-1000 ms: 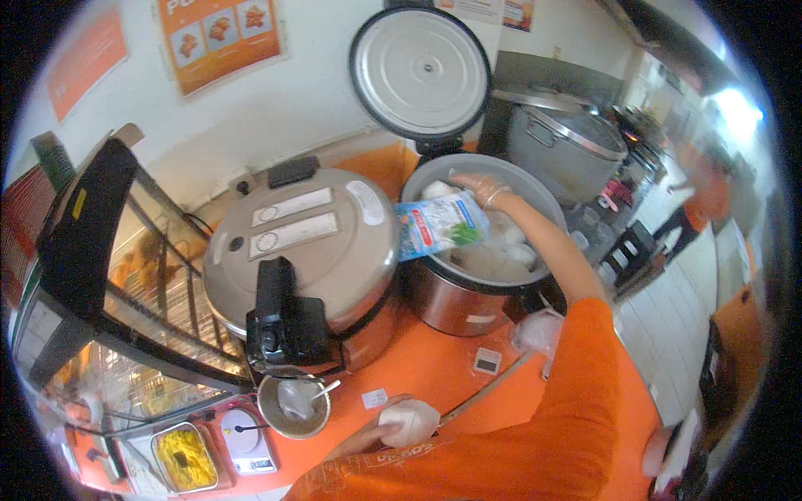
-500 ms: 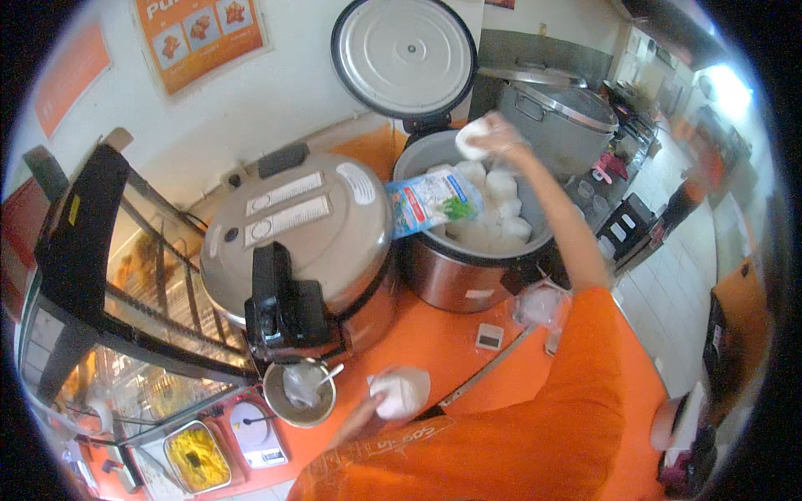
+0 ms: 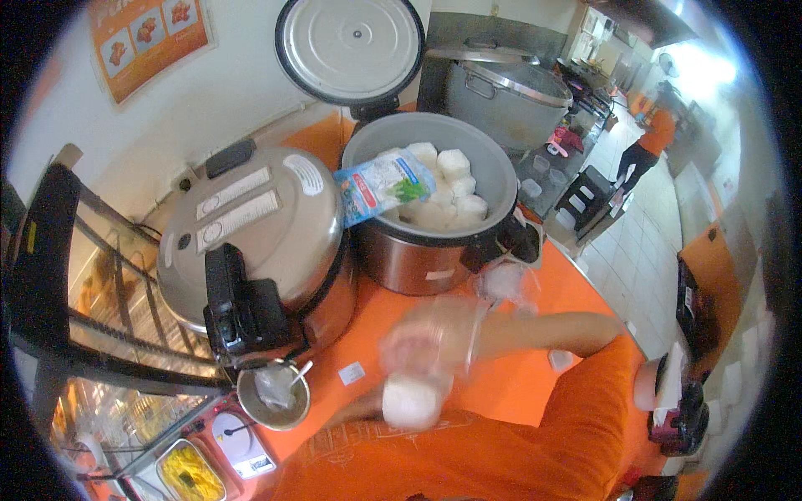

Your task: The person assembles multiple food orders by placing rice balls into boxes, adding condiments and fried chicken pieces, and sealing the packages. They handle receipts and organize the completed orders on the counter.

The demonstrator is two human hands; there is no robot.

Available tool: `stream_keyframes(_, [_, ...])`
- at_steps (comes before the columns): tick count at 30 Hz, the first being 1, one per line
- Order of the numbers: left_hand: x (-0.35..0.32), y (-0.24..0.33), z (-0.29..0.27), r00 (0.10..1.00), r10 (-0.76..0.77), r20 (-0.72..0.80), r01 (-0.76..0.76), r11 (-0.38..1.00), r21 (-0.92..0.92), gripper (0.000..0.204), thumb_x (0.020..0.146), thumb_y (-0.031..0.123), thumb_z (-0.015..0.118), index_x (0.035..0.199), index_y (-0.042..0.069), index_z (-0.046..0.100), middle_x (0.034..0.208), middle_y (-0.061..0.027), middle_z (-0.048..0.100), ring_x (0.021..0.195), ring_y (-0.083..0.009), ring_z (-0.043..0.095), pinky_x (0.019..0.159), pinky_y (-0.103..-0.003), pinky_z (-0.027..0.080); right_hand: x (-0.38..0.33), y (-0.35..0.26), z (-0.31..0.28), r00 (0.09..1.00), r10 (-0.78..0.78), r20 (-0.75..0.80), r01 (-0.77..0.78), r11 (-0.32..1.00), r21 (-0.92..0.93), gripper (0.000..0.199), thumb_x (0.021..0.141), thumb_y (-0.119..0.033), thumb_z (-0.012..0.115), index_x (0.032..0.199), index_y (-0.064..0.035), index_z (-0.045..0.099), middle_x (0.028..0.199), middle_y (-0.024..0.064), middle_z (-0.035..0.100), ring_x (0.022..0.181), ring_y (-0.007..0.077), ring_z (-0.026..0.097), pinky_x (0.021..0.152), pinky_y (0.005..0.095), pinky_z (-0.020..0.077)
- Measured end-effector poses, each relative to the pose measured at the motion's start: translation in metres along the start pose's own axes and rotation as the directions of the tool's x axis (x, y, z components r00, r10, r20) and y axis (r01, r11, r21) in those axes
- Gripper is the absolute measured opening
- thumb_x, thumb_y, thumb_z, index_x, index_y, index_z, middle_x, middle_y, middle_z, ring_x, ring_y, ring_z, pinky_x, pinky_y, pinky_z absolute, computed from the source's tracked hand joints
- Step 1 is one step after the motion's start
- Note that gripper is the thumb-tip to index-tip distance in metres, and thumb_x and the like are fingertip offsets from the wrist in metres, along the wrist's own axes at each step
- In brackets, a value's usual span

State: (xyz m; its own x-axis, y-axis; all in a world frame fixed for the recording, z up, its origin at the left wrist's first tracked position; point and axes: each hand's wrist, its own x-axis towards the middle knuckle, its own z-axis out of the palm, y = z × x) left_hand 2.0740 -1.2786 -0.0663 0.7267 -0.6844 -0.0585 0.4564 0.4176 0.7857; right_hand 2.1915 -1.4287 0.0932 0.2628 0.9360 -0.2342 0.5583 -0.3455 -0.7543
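Observation:
My left hand (image 3: 361, 409), fingers closed, holds a white wrapped bundle (image 3: 412, 401) low in front of my orange shirt. Just above that bundle is my right hand (image 3: 430, 342), badly smeared by motion. A clear plastic glove cuff shows at its wrist. Whether the right fingers hold anything cannot be made out. Beyond my hands stands an open rice cooker (image 3: 418, 259), with several similar white bundles (image 3: 454, 164) piled inside. A blue and white plastic pouch (image 3: 384, 185) lies across its left rim.
A closed rice cooker (image 3: 259, 225) stands to the left, beside a glass display case (image 3: 109, 309). Nearer are a bowl with a spoon (image 3: 274, 397), a white scale (image 3: 242, 442) and a tray of yellow food (image 3: 192, 472). A co-worker (image 3: 652, 138) stands far right.
My right hand has come down from above the open cooker, where it held a white bundle, to beside my left hand. The view has shifted, and the co-worker shows more fully.

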Motion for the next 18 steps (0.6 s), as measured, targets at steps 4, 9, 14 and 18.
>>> stream_keyframes(4, [-0.009,-0.009,0.000,0.999,-0.028,-0.043,0.029,1.000,0.011,0.079,0.080,0.052,0.070,0.139,0.011,0.037,0.136,-0.0114,0.041,0.131,-0.0264,0.038,0.110,-0.042,0.028,0.021,0.110,-0.123,0.879,0.091,-0.468,-0.288,0.884,-0.369,0.042,0.084,-0.041,0.064,0.112,-0.0091,0.067,0.106,0.0176,0.068,0.098,0.0337,0.066,0.086,0.0445,0.0520])
stream_keyframes(9, [-0.041,-0.015,-0.017,0.967,-0.018,-0.254,0.006,0.999,-0.048,0.080,0.079,0.052,0.070,0.139,0.011,0.037,0.136,-0.0113,0.041,0.131,-0.0264,0.038,0.110,-0.042,0.028,0.085,0.296,-0.228,0.667,0.297,-0.683,-0.732,0.433,-0.526,0.036,0.088,-0.034,0.060,0.109,-0.0062,0.068,0.111,0.0189,0.067,0.101,0.0344,0.065,0.089,0.0448,0.0513])
stream_keyframes(14, [-0.064,-0.021,-0.022,0.913,0.002,-0.407,-0.048,0.993,-0.103,0.080,0.078,0.052,0.071,0.139,0.011,0.037,0.135,-0.0112,0.041,0.131,-0.0264,0.038,0.110,-0.041,0.028,0.100,0.319,-0.243,0.619,0.493,-0.611,-0.763,0.193,-0.618,0.047,0.074,-0.043,0.072,0.106,-0.0087,0.071,0.112,0.0172,0.068,0.104,0.0328,0.065,0.088,0.0421,0.0516])
stream_keyframes(18, [-0.062,-0.018,-0.027,0.905,0.030,-0.424,-0.076,0.993,-0.093,0.081,0.078,0.053,0.071,0.139,0.011,0.038,0.135,-0.0112,0.041,0.131,-0.0264,0.038,0.110,-0.041,0.029,0.062,0.214,-0.227,0.762,0.447,-0.468,-0.636,0.381,-0.671,0.060,0.063,-0.043,0.079,0.110,-0.0069,0.069,0.110,0.0211,0.067,0.103,0.0351,0.064,0.091,0.0439,0.0497])
